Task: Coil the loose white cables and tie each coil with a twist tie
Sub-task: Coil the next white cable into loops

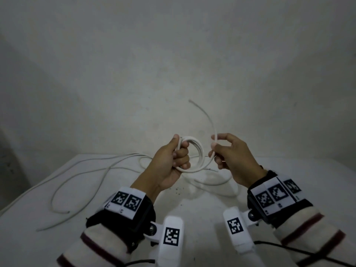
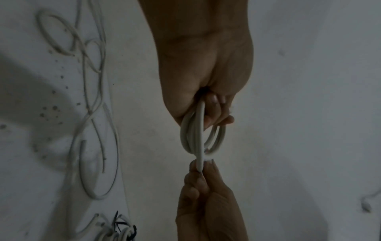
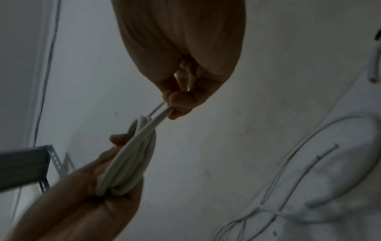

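Observation:
A coil of white cable is held up above the white table. My left hand grips the coil's left side, fingers curled through its loops; the same coil shows edge-on in both wrist views. My right hand pinches the cable's free tail just right of the coil. The tail arcs up and back to a bare end near the wall. In the right wrist view the right hand's fingertips clamp the cable where it leaves the coil.
Several loose white cables sprawl over the table's left and middle, one loop under my hands. A bundle with a black tie lies at the table's edge. A grey wall stands close behind. A grey metal bracket shows at left.

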